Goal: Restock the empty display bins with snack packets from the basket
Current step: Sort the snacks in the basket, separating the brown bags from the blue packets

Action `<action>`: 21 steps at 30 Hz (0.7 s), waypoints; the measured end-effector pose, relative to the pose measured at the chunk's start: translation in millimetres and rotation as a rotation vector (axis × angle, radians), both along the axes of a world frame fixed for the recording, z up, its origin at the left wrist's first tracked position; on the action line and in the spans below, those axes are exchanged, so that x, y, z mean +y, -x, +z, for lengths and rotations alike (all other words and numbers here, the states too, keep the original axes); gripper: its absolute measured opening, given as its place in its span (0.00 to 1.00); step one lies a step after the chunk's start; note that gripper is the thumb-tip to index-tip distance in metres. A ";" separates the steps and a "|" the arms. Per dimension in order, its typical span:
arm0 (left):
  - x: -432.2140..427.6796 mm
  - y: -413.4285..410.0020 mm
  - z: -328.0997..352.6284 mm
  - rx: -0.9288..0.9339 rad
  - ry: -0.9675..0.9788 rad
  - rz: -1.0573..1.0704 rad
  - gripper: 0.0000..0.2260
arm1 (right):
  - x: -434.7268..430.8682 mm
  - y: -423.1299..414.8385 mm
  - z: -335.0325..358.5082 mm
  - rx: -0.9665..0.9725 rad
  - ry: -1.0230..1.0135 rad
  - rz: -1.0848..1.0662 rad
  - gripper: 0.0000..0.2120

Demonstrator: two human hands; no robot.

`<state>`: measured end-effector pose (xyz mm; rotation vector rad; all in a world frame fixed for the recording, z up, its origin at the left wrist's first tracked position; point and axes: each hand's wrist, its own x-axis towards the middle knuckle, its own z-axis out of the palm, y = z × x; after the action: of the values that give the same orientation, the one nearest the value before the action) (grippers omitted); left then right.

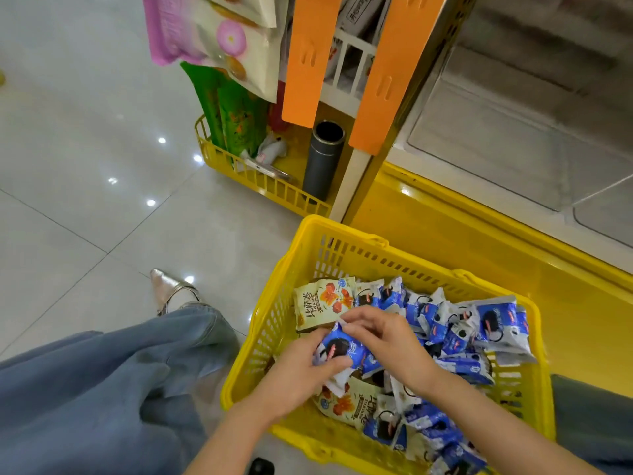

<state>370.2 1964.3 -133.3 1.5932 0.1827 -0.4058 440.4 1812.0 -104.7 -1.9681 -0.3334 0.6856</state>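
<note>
A yellow plastic basket (274, 323) stands on the floor in front of me, holding several blue-and-white snack packets (493, 320) and cream packets with an orange print (325, 299). My left hand (294, 375) grips a bunch of blue packets (342, 351) above the basket's left side, thumb on top. My right hand (380, 337) pinches the top edge of the same bunch from the right. The clear display bins (496, 138) lie at the upper right with nothing visible inside them.
A yellow shelf base (479, 248) runs behind the basket. A smaller yellow tray (260, 186) at the rack's foot holds green bags and a dark cylinder (323, 159). Orange rack strips (308, 56) and hanging pink bags (191, 29) stand above. My leg in blue jeans (120, 371) is at left.
</note>
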 end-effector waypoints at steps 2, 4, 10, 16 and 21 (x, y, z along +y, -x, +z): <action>2.4 0.7 -2.6 0.025 -0.025 0.018 0.07 | -4.5 -6.0 -5.4 -0.065 0.026 -0.083 0.07; 4.7 1.7 -4.6 0.053 -0.063 0.046 0.07 | -14.2 -14.4 -16.5 -0.171 0.124 -0.248 0.06; -2.6 -1.3 -9.1 0.125 -0.080 0.198 0.14 | -38.0 -29.8 -59.1 -0.034 0.638 -0.356 0.27; -12.5 -7.5 -19.8 0.256 -0.053 0.271 0.17 | -37.3 -33.9 -59.1 0.041 0.620 -0.394 0.29; -21.8 -15.6 -22.8 0.317 -0.049 0.361 0.17 | -55.5 -28.4 -35.8 0.052 0.482 -0.334 0.26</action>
<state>385.9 1942.5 -156.2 1.4974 0.7157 -0.3703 468.7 1756.4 -140.6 -2.3780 0.2136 0.6349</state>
